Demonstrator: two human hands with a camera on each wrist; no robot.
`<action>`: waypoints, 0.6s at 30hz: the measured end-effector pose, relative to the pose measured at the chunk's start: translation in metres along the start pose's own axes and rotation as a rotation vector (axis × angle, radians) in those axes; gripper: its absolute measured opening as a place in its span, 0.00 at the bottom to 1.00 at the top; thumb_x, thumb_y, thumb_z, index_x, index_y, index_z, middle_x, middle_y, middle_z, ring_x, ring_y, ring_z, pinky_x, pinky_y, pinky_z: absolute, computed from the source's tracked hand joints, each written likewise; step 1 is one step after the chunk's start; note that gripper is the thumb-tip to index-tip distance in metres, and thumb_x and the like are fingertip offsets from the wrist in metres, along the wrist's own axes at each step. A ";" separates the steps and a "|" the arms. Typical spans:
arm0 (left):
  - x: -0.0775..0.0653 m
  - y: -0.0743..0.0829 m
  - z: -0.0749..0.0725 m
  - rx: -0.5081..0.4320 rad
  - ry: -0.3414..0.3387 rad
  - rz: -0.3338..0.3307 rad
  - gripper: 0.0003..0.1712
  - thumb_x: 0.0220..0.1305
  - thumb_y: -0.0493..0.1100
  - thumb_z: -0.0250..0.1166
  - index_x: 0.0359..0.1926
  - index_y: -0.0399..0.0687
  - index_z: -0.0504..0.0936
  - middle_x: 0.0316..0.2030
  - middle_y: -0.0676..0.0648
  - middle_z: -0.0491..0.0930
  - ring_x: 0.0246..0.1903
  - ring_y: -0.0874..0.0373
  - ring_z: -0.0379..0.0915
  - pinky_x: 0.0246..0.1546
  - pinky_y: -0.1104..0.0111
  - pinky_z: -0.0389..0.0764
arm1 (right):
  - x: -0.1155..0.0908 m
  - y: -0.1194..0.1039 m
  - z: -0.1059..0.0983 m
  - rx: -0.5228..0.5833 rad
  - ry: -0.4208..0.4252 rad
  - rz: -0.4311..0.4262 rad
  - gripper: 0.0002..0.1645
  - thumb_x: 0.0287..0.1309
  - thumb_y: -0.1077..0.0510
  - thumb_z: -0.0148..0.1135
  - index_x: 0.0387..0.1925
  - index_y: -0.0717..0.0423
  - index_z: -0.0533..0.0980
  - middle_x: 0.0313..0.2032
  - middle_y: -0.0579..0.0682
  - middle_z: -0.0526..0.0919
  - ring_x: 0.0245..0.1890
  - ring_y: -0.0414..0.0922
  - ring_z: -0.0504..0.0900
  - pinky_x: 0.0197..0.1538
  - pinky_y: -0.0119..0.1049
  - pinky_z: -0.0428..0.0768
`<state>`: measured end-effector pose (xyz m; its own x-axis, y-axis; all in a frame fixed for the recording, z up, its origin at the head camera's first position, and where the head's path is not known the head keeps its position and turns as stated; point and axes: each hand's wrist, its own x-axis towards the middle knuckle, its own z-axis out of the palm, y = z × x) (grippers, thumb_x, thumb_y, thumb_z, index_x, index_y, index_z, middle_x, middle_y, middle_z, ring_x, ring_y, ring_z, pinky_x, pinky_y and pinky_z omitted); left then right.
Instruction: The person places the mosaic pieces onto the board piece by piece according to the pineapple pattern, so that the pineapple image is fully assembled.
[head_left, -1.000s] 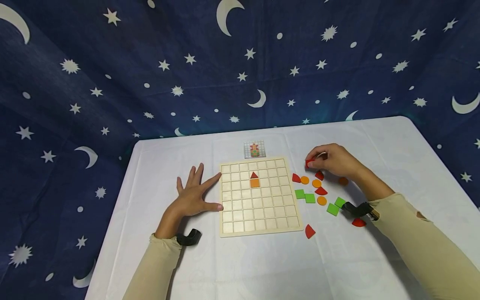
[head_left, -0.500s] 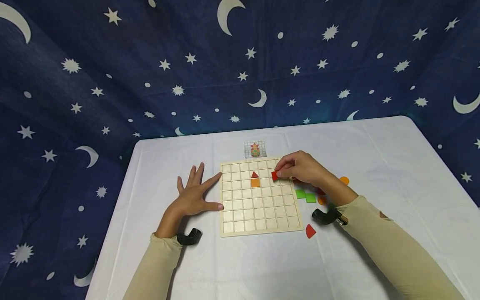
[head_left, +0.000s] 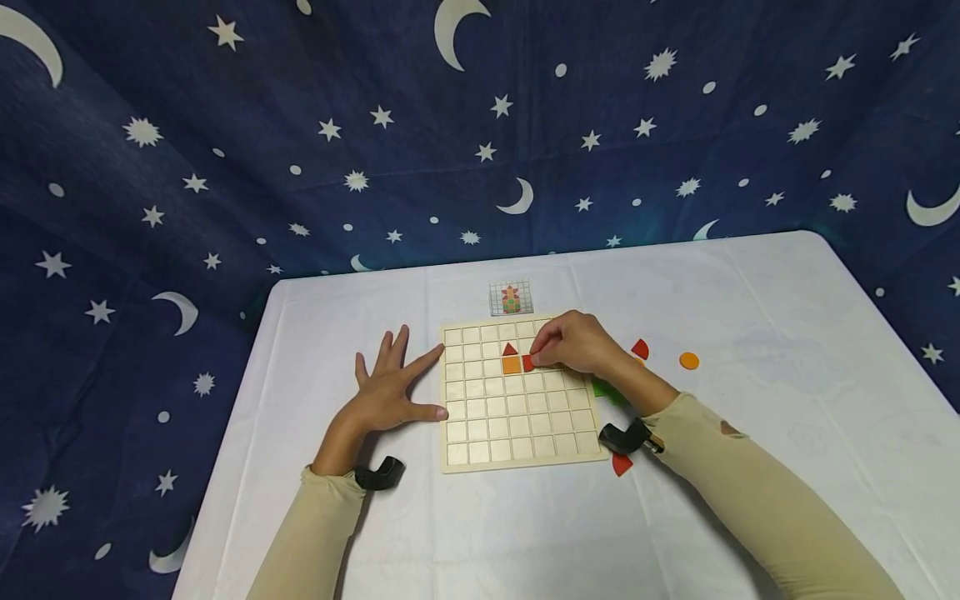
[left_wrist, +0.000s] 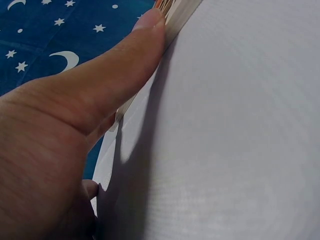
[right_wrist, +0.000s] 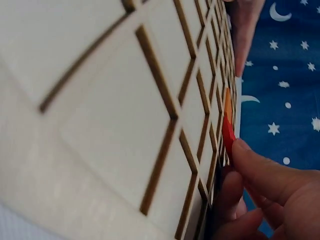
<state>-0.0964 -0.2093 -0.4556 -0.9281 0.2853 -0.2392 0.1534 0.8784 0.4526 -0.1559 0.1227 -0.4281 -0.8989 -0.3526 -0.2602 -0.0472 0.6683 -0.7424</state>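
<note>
White cloth (head_left: pixel 480 533), creased; dark-blue drape (head_left: pixel 420 167) behind, with pale moons and stars. On cloth: gridded board (head_left: pixel 517 408), pattern card (head_left: pixel 511 298) just beyond. Left hand (head_left: pixel 386 396) touching board's left edge, fingers splayed wide. Pinched in right hand (head_left: pixel 576 342): red piece (head_left: pixel 527 363), at board, just beside orange square (head_left: pixel 511 365).

Curtained tabletop setup, starry backdrop (head_left: pixel 420 92), white tablecloth (head_left: pixel 480 533)
</note>
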 end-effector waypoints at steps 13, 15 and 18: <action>-0.001 0.000 -0.001 -0.005 0.007 0.004 0.61 0.43 0.73 0.77 0.78 0.71 0.61 0.82 0.38 0.30 0.80 0.36 0.18 0.66 0.26 0.18 | 0.002 -0.001 -0.001 0.020 -0.048 0.013 0.07 0.53 0.56 0.77 0.34 0.51 0.87 0.26 0.46 0.84 0.32 0.44 0.78 0.38 0.36 0.74; -0.001 0.000 -0.001 -0.006 0.007 0.005 0.61 0.43 0.73 0.77 0.78 0.71 0.61 0.82 0.38 0.30 0.80 0.36 0.17 0.66 0.26 0.18 | 0.002 0.000 -0.004 0.053 -0.072 0.025 0.09 0.53 0.57 0.77 0.36 0.53 0.86 0.27 0.47 0.83 0.31 0.44 0.78 0.37 0.36 0.75; -0.001 0.000 -0.001 -0.007 0.007 0.007 0.61 0.43 0.74 0.77 0.78 0.71 0.61 0.82 0.38 0.30 0.80 0.36 0.18 0.66 0.26 0.19 | 0.004 0.001 -0.005 0.076 -0.100 0.042 0.10 0.51 0.59 0.77 0.37 0.53 0.86 0.28 0.48 0.82 0.31 0.44 0.77 0.35 0.35 0.76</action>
<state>-0.0956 -0.2100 -0.4547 -0.9292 0.2893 -0.2301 0.1580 0.8737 0.4601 -0.1618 0.1254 -0.4269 -0.8515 -0.3911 -0.3493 0.0262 0.6337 -0.7732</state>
